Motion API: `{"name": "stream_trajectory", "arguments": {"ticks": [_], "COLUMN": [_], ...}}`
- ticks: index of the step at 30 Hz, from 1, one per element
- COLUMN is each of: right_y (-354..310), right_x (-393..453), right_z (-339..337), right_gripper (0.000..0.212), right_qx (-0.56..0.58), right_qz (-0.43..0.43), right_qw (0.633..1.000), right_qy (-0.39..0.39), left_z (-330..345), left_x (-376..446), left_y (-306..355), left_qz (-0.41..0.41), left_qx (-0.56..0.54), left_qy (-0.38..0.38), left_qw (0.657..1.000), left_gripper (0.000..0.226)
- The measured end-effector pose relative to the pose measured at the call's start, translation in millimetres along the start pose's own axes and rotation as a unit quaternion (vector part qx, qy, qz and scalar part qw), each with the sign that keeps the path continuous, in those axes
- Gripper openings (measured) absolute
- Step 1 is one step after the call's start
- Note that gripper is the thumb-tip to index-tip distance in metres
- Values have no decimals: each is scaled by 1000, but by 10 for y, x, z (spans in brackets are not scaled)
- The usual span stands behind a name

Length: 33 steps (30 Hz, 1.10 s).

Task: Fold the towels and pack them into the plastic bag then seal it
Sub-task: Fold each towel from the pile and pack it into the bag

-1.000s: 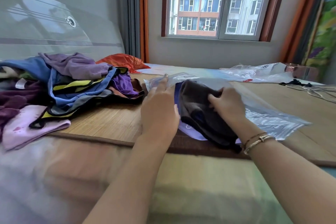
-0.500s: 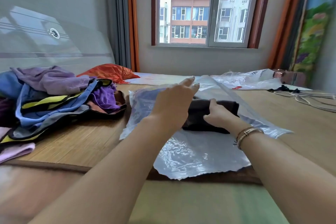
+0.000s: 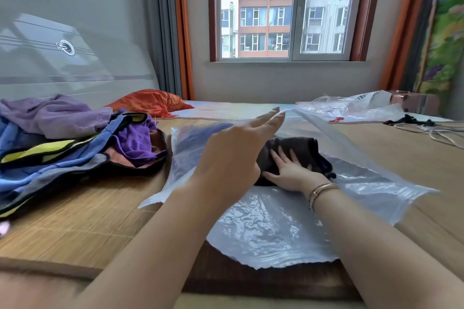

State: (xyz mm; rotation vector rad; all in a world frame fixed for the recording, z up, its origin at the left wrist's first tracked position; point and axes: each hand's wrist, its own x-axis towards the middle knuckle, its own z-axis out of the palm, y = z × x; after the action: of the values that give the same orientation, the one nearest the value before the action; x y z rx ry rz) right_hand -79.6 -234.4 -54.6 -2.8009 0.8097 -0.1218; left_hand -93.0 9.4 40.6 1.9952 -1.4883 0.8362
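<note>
A large clear plastic bag point(image 3: 271, 228) lies open on the bamboo mat point(image 3: 82, 216) in front of me. Inside it sits a folded dark brown towel point(image 3: 298, 148). My right hand point(image 3: 291, 170) reaches into the bag and presses flat on that towel, fingers straight. My left hand point(image 3: 233, 155) is raised with straight fingers against the bag's upper sheet, holding the mouth up. A heap of unfolded towels point(image 3: 62, 138) in purple, blue, yellow and grey lies at the left.
An orange cloth point(image 3: 150, 101) lies behind the heap. More clear plastic bags point(image 3: 351, 105) rest at the far right, with a black item and white cables point(image 3: 431, 130) beside them. A window and wall stand behind the bed.
The dark towel has gone deeper into the bag. My right hand has flattened out on it, and my left hand has lifted the bag's top sheet higher.
</note>
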Motion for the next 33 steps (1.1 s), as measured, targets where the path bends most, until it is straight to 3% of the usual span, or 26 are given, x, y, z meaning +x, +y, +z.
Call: {"name": "stream_trajectory", "arguments": {"ticks": [3, 7, 12, 19, 28, 33], "right_y": [5, -88, -58, 28, -85, -482], "right_x": [19, -113, -73, 306, -88, -1007], "right_z": [79, 158, 135, 57, -2, -129], "right_gripper": [77, 61, 52, 71, 60, 43], "right_qx": [-37, -167, -74, -42, -43, -32], "right_qz": [4, -5, -7, 31, 34, -32], "right_qw": [998, 958, 990, 998, 998, 996], "right_qy": [55, 233, 121, -39, -21, 75], "left_z": [96, 248, 281, 327, 158, -15], "left_x": [-69, -138, -165, -3, -145, -447], "left_y": [-87, -160, -227, -418, -341, -197], "left_qz": [16, 16, -2, 13, -15, -49], "left_qx": [-2, 18, -22, -34, 13, -18], "left_qy": [2, -16, -18, 37, -49, -118], "left_qw": [1000, 1000, 1000, 999, 999, 992], "left_gripper": [85, 75, 89, 87, 84, 69]}}
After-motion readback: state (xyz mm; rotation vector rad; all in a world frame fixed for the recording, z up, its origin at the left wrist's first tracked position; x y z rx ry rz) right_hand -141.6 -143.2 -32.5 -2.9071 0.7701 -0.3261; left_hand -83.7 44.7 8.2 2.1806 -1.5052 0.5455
